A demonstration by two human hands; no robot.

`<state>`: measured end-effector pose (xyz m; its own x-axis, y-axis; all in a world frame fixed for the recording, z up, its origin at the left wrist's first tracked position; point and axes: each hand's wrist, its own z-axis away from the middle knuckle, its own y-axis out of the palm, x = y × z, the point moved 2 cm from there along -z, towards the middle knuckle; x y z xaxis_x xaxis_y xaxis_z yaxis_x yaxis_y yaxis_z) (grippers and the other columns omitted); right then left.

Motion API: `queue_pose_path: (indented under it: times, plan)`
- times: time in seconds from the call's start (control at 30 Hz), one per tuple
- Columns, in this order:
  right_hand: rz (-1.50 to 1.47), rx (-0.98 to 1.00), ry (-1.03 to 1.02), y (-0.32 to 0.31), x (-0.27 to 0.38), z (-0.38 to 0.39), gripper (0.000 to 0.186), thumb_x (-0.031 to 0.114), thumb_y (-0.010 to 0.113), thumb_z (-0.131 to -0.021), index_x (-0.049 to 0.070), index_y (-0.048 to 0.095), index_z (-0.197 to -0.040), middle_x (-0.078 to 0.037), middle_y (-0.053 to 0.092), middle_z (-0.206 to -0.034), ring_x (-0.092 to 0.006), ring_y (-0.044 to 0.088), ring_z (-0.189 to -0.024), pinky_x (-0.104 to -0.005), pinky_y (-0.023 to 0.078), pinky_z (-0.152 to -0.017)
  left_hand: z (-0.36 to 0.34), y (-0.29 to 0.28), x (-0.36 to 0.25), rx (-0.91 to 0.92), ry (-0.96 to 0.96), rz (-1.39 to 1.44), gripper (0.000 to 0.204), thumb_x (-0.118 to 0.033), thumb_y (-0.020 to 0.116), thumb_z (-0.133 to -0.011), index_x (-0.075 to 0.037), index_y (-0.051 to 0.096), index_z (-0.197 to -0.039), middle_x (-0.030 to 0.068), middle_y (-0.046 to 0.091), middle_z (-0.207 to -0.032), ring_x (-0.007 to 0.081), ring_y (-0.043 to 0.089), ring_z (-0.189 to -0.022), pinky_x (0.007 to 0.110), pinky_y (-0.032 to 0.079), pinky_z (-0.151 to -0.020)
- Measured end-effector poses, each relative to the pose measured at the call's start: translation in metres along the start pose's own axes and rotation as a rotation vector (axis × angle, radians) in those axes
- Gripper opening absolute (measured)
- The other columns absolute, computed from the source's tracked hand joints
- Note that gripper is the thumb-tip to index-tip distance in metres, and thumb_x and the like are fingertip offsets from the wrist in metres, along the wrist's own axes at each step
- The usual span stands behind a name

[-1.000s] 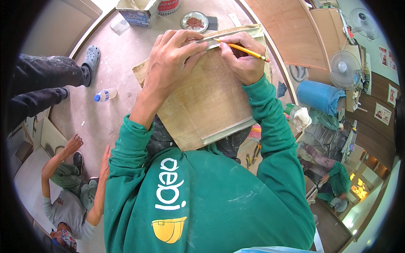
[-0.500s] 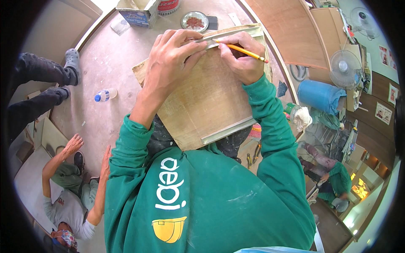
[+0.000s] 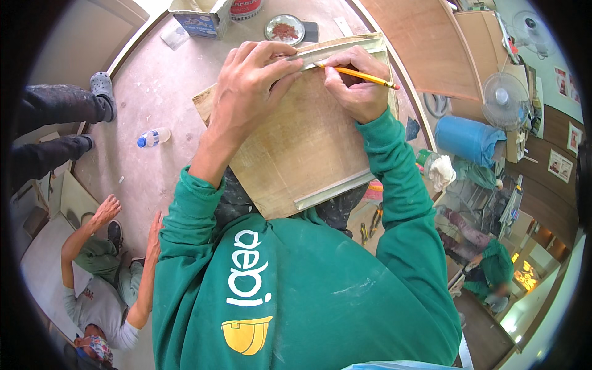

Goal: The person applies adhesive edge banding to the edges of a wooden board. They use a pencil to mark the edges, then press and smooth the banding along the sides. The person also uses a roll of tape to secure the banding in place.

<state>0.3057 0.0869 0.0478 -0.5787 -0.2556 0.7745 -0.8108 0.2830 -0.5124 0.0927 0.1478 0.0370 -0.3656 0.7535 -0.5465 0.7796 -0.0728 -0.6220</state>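
A plywood board (image 3: 302, 142) rests across my lap. Along its far edge lies a pale grey angled strip (image 3: 364, 48), and a similar strip (image 3: 336, 189) runs along the near right edge. My left hand (image 3: 256, 80) is closed over the far edge, thumb and fingers gripping the far strip. In my right hand (image 3: 357, 83) is a yellow pencil (image 3: 370, 78), pinched with its point at the far strip close to my left fingertips. The eraser end sticks out to the right.
A plastic bottle (image 3: 153, 137) lies on the floor at left. Beyond the board are a box (image 3: 200, 24), a red can (image 3: 245, 7) and a round dish (image 3: 284, 29) of reddish bits. Pliers (image 3: 374, 221) lie at right. Co-workers are at left and right.
My right hand and the pencil have shifted slightly right and toward me along the strip. My left hand stays in place. At left, a standing person's nearer foot has moved left.
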Motion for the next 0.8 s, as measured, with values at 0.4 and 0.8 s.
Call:
queue_pose_path:
  times: [0.4, 0.8]
  plan:
    - [-0.050, -0.046, 0.068, 0.0032, 0.0002, -0.0004, 0.011, -0.002, 0.078, -0.080, 0.003, 0.078, -0.090, -0.008, 0.075, -0.086, -0.0194, 0.072, -0.077, -0.0321, 0.058, -0.069, -0.0013, 0.0000, -0.0019, -0.003, -0.001, 0.002, 0.016, -0.018, 0.085, -0.087, -0.014, 0.083, -0.103, -0.0007, 0.076, -0.114, 0.0237, 0.068, -0.107, 0.040, 0.053, -0.092]
    - [-0.033, -0.049, 0.027, 0.0045, 0.0023, -0.0015, 0.012, -0.002, 0.078, -0.082, 0.003, 0.079, -0.092, -0.008, 0.074, -0.084, -0.0185, 0.071, -0.076, -0.0305, 0.057, -0.068, 0.0000, 0.0002, -0.0013, 0.005, -0.003, -0.007, 0.018, -0.019, 0.085, -0.086, -0.014, 0.083, -0.103, -0.0007, 0.076, -0.115, 0.0238, 0.068, -0.108, 0.040, 0.053, -0.093]
